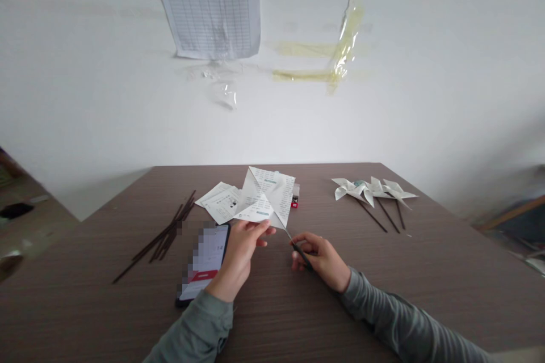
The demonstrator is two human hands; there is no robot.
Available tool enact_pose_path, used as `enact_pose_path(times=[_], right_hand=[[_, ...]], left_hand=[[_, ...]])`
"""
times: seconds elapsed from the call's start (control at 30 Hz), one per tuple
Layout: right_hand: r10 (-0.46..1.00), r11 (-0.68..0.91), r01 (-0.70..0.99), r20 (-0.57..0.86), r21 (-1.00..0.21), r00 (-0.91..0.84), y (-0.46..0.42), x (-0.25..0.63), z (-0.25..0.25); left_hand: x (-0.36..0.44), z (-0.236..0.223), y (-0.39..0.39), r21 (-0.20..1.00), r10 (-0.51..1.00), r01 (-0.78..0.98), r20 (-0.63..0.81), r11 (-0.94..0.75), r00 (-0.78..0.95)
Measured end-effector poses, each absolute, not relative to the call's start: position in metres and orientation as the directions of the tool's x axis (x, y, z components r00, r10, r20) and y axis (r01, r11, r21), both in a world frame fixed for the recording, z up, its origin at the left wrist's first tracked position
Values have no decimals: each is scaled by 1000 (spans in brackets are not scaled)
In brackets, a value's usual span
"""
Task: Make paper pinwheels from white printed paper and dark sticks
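Observation:
My left hand pinches the lower edge of a printed paper square, which has creases or cuts running along its diagonals. Closed round the dark handles of a pair of scissors is my right hand. The thin blades reach up to the paper's lower right corner; how far they are apart is too small to tell. Behind and left of the held square lie a few more printed paper pieces. A small red and clear box is partly hidden by the square.
Several dark thin sticks lie on the left of the brown table. A phone lies partly under my left forearm. Paper pinwheels on sticks rest at the back right. A white wall with a taped sheet stands behind.

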State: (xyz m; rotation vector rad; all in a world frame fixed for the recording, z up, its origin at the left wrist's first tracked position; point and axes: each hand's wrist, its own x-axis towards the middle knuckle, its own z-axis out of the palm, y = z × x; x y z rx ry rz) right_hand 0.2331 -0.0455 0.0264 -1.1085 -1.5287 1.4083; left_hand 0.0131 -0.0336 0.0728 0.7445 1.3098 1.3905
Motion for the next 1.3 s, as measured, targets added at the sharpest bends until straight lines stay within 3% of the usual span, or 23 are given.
enact_pose_path(times=[1.3], right_hand=[[949, 20, 129, -22, -991, -316, -48, 233, 35]], left_hand=[[18, 73, -37, 970, 953, -204, -180, 131, -244]])
